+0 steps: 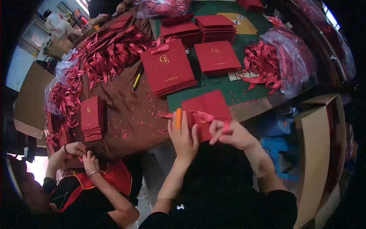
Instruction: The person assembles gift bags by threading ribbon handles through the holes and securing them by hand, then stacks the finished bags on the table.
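A red bag with a gold mark point(209, 102) lies at the near edge of the table between my hands. My left hand point(183, 137) is at its left side, palm down, with an orange finger cover or tool point(178, 118) along one finger; what its fingertips hold is hidden. A pink-red ribbon point(203, 115) runs across the bag to my right hand point(232, 135), whose bent fingers are closed on it, slightly blurred. Just behind lies a stack of larger red bags point(167, 68), with another stack point(217, 57) to its right.
Ribbon heaps lie at back left point(110, 53) and at right point(263, 65), partly in plastic. A yellow-black cutter point(138, 79) rests on brown cloth. At left, a co-worker's hands point(85, 154) work near small red bags point(91, 116). A cardboard box point(314, 152) stands right.
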### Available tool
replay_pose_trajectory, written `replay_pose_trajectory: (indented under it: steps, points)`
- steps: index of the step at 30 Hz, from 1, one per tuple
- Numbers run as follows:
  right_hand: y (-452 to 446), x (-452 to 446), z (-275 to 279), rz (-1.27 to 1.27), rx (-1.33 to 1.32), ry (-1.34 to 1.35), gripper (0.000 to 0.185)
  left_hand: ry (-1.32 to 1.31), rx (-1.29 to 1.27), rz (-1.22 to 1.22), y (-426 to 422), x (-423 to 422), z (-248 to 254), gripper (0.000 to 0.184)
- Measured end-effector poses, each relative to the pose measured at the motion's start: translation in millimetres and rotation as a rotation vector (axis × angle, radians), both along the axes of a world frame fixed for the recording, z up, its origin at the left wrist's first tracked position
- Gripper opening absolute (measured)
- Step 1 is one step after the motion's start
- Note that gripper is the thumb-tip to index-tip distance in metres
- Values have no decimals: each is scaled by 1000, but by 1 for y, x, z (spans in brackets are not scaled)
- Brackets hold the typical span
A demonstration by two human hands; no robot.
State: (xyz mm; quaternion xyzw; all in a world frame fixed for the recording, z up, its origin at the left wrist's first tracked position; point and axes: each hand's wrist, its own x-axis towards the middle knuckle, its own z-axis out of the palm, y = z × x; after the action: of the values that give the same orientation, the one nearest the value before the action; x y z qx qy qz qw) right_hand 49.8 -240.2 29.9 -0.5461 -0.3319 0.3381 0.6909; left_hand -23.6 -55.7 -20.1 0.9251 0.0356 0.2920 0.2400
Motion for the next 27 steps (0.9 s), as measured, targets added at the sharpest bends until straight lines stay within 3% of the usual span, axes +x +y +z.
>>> replay_pose_trajectory:
  steps: [3, 4, 7, 13, 15, 20, 22, 27]
  points:
    - [20, 6, -1, -252, -215, 103, 17, -5, -247, 148, 1, -18, 3, 30]
    - [23, 8, -10, -290, -258, -84, 17, 76, -205, 156, 4, -23, 3, 19]
    - [26, 6, -25, -255, -241, 31, 15, 118, -474, 76, 6, -29, -11, 12]
    - [27, 2, -28, -257, -185, 138, 12, 187, -547, 37, 3, -34, -2, 18]
    - [27, 3, -35, -232, -195, -41, 11, 207, -520, 23, 7, -34, -5, 19]
    - [27, 4, -35, -240, -277, -159, 12, 231, -450, -13, 8, -35, -6, 23]
    - [29, 4, -33, -251, -264, -352, 14, 273, -392, -11, 7, -36, -4, 23]
    - [31, 5, -22, -205, -303, -338, 14, 266, -388, -31, 7, -36, -6, 21]
